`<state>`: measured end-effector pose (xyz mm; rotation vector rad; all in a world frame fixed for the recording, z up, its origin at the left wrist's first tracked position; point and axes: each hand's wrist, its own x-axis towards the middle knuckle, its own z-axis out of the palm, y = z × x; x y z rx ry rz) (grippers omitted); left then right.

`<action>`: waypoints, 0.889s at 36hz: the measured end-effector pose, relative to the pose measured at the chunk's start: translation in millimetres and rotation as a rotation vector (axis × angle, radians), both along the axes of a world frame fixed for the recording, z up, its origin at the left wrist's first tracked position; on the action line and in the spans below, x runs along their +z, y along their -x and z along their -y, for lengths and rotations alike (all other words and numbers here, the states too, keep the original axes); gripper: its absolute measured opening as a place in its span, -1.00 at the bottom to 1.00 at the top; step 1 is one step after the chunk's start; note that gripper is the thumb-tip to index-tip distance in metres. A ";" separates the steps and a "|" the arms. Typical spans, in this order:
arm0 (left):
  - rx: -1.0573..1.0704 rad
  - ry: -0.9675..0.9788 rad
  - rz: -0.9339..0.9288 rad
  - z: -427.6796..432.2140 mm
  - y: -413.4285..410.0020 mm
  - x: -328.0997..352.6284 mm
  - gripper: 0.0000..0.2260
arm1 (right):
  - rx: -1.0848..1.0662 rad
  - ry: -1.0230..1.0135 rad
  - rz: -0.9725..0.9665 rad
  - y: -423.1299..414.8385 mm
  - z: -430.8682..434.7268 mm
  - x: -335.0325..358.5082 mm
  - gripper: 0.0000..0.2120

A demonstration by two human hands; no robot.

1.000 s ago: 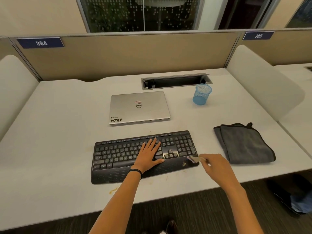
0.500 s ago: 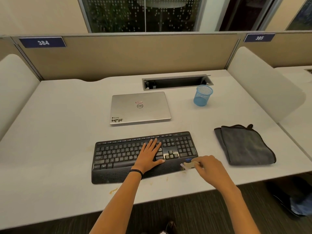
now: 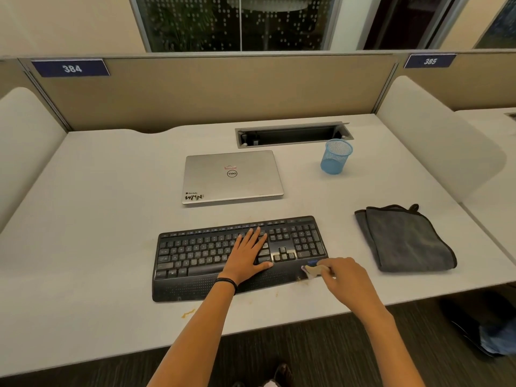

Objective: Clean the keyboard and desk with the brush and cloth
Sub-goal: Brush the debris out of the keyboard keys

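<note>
A black keyboard [image 3: 195,255] with a wrist rest lies near the front of the white desk [image 3: 92,219]. My left hand [image 3: 247,255] lies flat on its keys right of centre, fingers straight. My right hand [image 3: 344,276] grips a small brush [image 3: 310,270] with pale bristles and a blue part; the bristles touch the keyboard's front right corner. A folded grey cloth [image 3: 405,238] lies on the desk to the right of the keyboard, apart from both hands. Yellowish crumbs [image 3: 188,313] sit on the desk in front of the keyboard.
A closed silver laptop [image 3: 231,177] lies behind the keyboard. A blue mesh cup [image 3: 336,156] stands at the back right, beside an open cable tray [image 3: 290,134]. Beige partitions close the desk at the back and sides. The desk's front edge is near my arms.
My right hand has swept the brush leftward along the keyboard's front right corner onto the wrist rest. My left hand has stayed flat on the keys.
</note>
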<state>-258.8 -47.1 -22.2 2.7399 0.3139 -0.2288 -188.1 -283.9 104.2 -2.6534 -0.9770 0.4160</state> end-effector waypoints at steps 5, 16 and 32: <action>0.001 -0.010 -0.006 -0.3 -0.3 -0.7 0.06 | 0.035 0.002 -0.026 3.9 -1.7 -1.2 -0.73; -0.003 -0.011 -0.001 -0.7 -0.1 -1.2 0.04 | -0.020 -0.049 0.012 7.4 -3.0 8.7 -0.71; 0.003 -0.022 -0.015 -2.4 0.8 3.5 -0.26 | 0.108 -0.054 -0.112 31.3 -25.8 13.3 -0.75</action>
